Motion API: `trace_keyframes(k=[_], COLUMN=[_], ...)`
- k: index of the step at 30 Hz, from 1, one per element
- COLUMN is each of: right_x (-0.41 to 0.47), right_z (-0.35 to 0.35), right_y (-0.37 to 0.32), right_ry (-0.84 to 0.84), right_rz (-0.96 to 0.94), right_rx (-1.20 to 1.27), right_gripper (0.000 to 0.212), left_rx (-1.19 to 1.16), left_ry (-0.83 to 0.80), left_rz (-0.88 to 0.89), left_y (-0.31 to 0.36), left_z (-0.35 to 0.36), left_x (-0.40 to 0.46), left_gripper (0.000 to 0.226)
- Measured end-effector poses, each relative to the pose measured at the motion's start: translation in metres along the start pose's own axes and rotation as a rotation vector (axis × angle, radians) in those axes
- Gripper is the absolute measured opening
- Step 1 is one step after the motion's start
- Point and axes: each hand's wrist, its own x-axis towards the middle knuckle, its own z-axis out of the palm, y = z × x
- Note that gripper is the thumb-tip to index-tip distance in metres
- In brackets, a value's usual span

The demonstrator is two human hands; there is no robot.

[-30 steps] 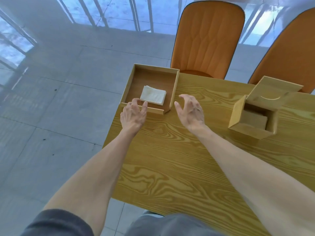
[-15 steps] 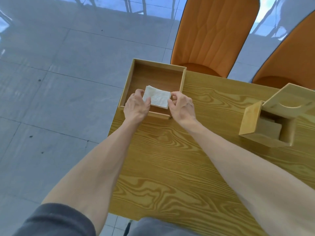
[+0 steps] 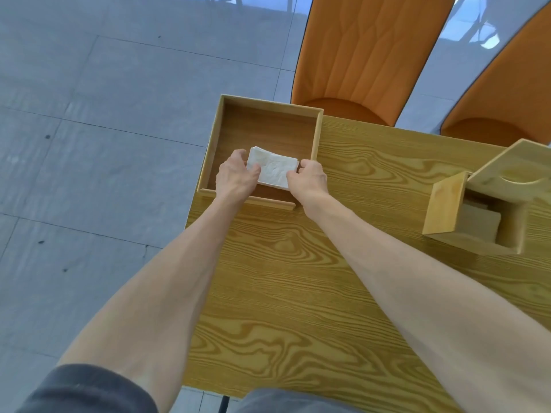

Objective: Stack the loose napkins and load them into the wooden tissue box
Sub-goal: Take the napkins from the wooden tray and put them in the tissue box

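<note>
A small stack of white napkins (image 3: 272,169) lies inside a shallow wooden tray (image 3: 213,144) at the table's far left corner. My left hand (image 3: 235,178) grips the stack's left end and my right hand (image 3: 308,181) grips its right end, fingers curled around the edges. Whether the stack rests on the tray floor or is lifted, I cannot tell. The wooden tissue box (image 3: 444,204) stands at the right with its lid (image 3: 512,171) tilted open, and a brownish plate shows inside it.
Two orange chairs (image 3: 366,49) (image 3: 507,96) stand behind the far edge of the wooden table (image 3: 298,278). Grey tiled floor (image 3: 104,129) lies to the left, right beside the tray's corner. Bare tabletop separates the tray from the tissue box.
Both hands reached from the tray's front edge into the tray and closed on the two ends of the napkin stack. The head camera moved closer and tilted down.
</note>
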Motion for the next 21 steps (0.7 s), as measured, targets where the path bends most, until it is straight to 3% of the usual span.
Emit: trace_keyframes(k=[9, 14, 21], right_x=[0.006, 0.003, -0.006], right_z=[-0.001, -0.004, -0.013], right_y=[0.001, 0.002, 0.000], right_ry=[0.009, -0.028, -0.067], right_rz=[0.082, 0.057, 0.073], right_rx=[0.129, 0.094, 0.126], right_gripper=[0.018, 0.026, 0.024], left_rx=[-0.287, -0.362, -0.439], left_ry=[-0.088, -0.119, -0.170], left_rz=[-0.173, -0.186, -0.118], left_y=[0.002, 0.003, 0.006], left_z=[0.004, 0.004, -0.006], left_x=[0.007, 0.006, 0.001], left_gripper=[0.056, 0.040, 0.037])
